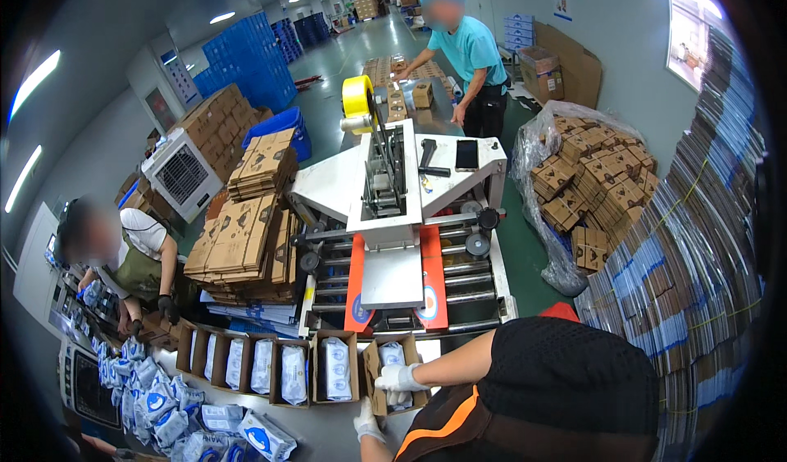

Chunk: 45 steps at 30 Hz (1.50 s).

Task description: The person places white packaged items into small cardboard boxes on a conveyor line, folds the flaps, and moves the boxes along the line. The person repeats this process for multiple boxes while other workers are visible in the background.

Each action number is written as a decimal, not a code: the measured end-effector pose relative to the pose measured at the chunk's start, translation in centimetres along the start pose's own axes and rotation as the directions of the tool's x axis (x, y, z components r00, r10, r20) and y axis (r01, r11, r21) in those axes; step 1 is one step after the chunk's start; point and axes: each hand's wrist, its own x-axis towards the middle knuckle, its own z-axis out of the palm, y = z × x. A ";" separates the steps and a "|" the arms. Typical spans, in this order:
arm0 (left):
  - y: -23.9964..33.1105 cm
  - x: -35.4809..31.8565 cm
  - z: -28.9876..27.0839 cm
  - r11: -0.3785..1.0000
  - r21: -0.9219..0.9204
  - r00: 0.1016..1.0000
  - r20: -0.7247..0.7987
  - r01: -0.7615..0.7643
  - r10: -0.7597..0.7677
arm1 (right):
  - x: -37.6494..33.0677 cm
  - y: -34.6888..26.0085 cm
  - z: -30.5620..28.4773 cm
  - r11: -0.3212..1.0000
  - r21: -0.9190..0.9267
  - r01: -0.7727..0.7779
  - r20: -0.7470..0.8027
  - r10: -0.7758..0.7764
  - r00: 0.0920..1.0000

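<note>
An open cardboard box point(373, 362) with a white-and-blue packet point(392, 353) inside stands at the right end of a row on the table, in front of the taping machine. My right hand point(401, 378), in a white glove, reaches over this box with its fingers curled down at the packet and the box's near side. My left hand point(368, 420), gloved too, is closed at the box's near left corner, its fingertips partly hidden. Beside it, to the left, sits another open box point(354, 380) with an upright packet point(336, 368), and several more filled boxes follow.
A pile of blue-and-white packets point(164, 405) covers the table's left. The taping machine point(392, 273) with rollers stands ahead. Flattened cartons point(234, 241) are stacked left of it; bundled cardboard point(680, 273) rises at right. One co-worker point(139, 257) sits left, another point(475, 52) stands beyond the machine.
</note>
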 end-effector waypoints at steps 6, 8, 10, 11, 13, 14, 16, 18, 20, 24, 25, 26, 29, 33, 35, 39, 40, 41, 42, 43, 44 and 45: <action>0.0 2.8 0.0 0.808 0.375 0.887 0.112 -0.454 0.447 | -2.0 2.5 -1.0 0.997 0.037 0.061 0.048 -0.062 0.997; -1.3 2.6 1.1 0.951 0.044 0.930 0.227 -0.307 0.289 | -3.0 1.3 -0.9 0.996 0.023 0.081 0.025 -0.081 0.996; -3.8 1.4 3.0 0.935 -0.346 0.921 0.337 -0.071 0.195 | -1.6 0.9 -1.3 0.999 -0.040 -0.009 0.098 0.013 0.995; -3.5 -0.4 3.9 0.903 -0.428 0.906 0.367 -0.036 0.209 | -1.8 0.8 -2.1 0.998 -0.042 -0.036 0.160 0.042 0.986; -2.7 -3.1 3.7 0.948 -0.313 0.973 0.190 -0.065 0.130 | -1.9 0.7 -3.4 0.911 -0.330 0.249 0.373 -0.116 0.921; -2.3 -3.9 3.7 0.965 -0.250 0.989 0.104 -0.072 0.101 | -1.2 0.8 -4.8 0.673 -0.566 0.476 0.382 -0.298 0.875; -1.5 -6.6 2.6 0.897 0.018 0.892 -0.097 -0.442 0.441 | -2.9 -5.6 -8.4 0.145 -0.785 0.602 0.536 -0.328 0.778; 0.9 -12.1 1.8 0.706 0.264 0.633 -0.316 -0.657 0.707 | -10.3 -16.6 -13.2 -0.290 -0.670 0.684 0.554 -0.808 0.200; 3.6 -17.6 2.7 0.603 0.192 0.547 -0.276 -0.774 0.790 | -20.0 -26.3 -17.2 -0.346 -0.317 0.883 0.293 -0.921 -0.256; 4.0 -16.9 5.6 0.365 0.591 0.509 0.090 -0.719 0.856 | -31.6 -27.8 -24.0 0.046 -0.746 0.664 -0.154 -0.982 -0.106; 3.6 -16.3 6.3 0.413 0.587 0.580 0.120 -0.696 0.806 | -32.6 -25.0 -25.7 0.178 -0.778 0.603 -0.260 -0.964 -0.049; 3.5 -16.3 6.8 0.379 0.584 0.519 0.084 -0.717 0.851 | -32.9 -21.6 -26.8 0.304 -0.773 0.558 -0.359 -0.933 0.010; 3.7 -16.0 5.8 0.398 0.604 0.528 0.045 -0.691 0.848 | -30.2 -9.1 -27.1 0.686 -0.600 0.411 -0.612 -0.725 0.317; 4.0 -14.0 6.4 0.351 0.641 0.501 0.060 -0.682 0.863 | -27.4 7.8 -19.6 0.962 -0.247 0.113 -0.738 -0.262 0.622; 3.2 -14.8 4.9 0.422 0.661 0.550 -0.018 -0.620 0.835 | -23.2 12.5 -14.6 0.985 -0.172 0.006 -0.621 -0.113 0.776; 4.0 -15.4 5.5 0.499 0.594 0.601 -0.032 -0.631 0.798 | -22.0 15.8 -11.7 0.988 -0.129 -0.083 -0.527 0.003 0.850; 4.6 -14.9 6.2 0.452 0.606 0.573 0.007 -0.654 0.820 | -23.2 15.6 -12.6 0.991 -0.115 -0.074 -0.551 -0.002 0.834; 4.4 -14.7 6.1 0.422 0.627 0.550 0.012 -0.654 0.835 | -23.2 15.3 -13.4 0.990 -0.124 -0.063 -0.551 -0.016 0.834; 4.2 -14.5 5.9 0.424 0.642 0.561 0.011 -0.639 0.828 | -23.4 14.6 -14.8 0.988 -0.146 -0.047 -0.564 -0.043 0.825; 4.4 -14.8 6.1 0.453 0.637 0.589 0.002 -0.624 0.808 | -24.1 13.3 -16.6 0.983 -0.185 -0.024 -0.598 -0.093 0.796; 4.3 -14.8 6.3 0.467 0.624 0.601 0.006 -0.626 0.799 | -25.1 11.7 -18.6 0.972 -0.235 0.002 -0.646 -0.158 0.747; 4.5 -14.7 6.1 0.474 0.621 0.608 0.006 -0.624 0.794 | -26.5 9.5 -20.9 0.955 -0.294 0.036 -0.685 -0.237 0.688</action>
